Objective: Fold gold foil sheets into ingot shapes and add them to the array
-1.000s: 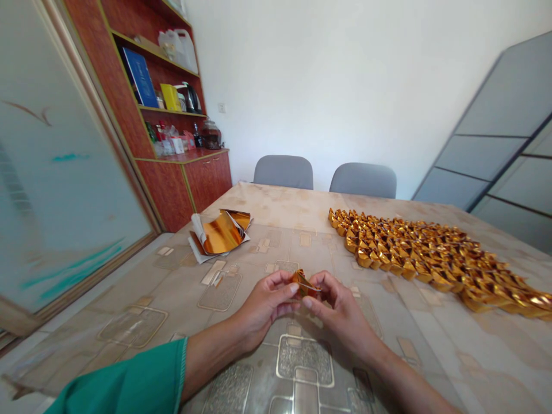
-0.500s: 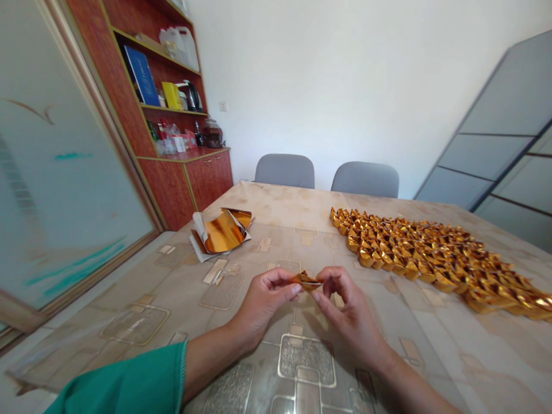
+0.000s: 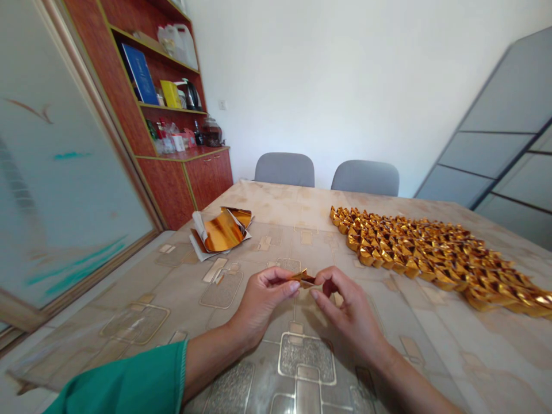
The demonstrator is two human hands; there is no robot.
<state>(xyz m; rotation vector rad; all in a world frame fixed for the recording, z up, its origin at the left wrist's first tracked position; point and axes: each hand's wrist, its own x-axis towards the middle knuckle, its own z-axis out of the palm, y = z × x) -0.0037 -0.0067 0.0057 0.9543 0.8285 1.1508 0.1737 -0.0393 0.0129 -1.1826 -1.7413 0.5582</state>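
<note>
In the head view, your left hand (image 3: 262, 302) and right hand (image 3: 349, 310) both pinch a folded gold foil piece (image 3: 304, 279), its long axis running crosswise between them, toward the table's (image 3: 276, 201) near edge (no readable writing anywhere). Folded gold pieces (image 3: 431, 256) cover the right side; foil sheets (image 3: 222, 233) lie left.

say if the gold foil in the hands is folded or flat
Folded: the gold foil shows creased edges between left hand and right hand.
</note>
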